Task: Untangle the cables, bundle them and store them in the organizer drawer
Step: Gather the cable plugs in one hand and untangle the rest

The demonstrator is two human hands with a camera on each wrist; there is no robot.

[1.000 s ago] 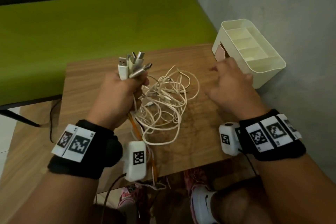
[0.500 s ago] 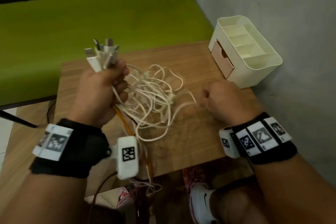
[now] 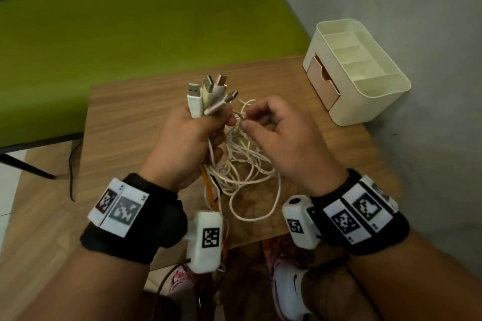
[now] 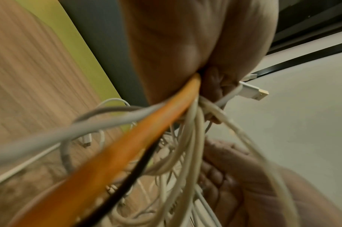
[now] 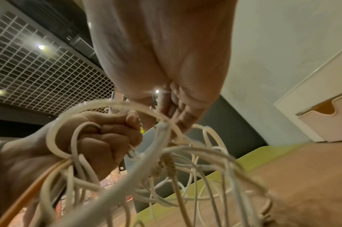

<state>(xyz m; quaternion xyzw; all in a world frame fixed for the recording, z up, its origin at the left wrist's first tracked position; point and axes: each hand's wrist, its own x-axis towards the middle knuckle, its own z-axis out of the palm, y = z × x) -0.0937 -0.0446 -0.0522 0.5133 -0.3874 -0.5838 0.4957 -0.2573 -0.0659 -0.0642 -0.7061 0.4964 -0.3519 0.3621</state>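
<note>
My left hand (image 3: 208, 125) grips a bunch of white cables in a fist, and their USB plugs (image 3: 208, 94) stick up above it. Below the fist the tangled white cables (image 3: 245, 167) and an orange cable (image 3: 208, 190) hang down to the wooden table (image 3: 125, 117). Just right of the fist, my right hand (image 3: 243, 118) pinches one white strand between thumb and forefinger. The right wrist view shows the left fist (image 5: 100, 138) with loops around it and the right fingers (image 5: 173, 104) on a strand. The cream organizer (image 3: 378, 101) stands at the table's far right corner, its pink drawer (image 3: 323, 81) slightly open.
A grey wall (image 3: 417, 21) runs close along the right of the table and organizer. A green bench (image 3: 130, 26) lies behind the table. My shoes (image 3: 289, 286) and the floor show below the near edge. A black cord (image 3: 71, 164) hangs at the table's left.
My right hand has lifted off the table and come left to the cables beside the left fist. The left hand has swung the bunch back toward the middle.
</note>
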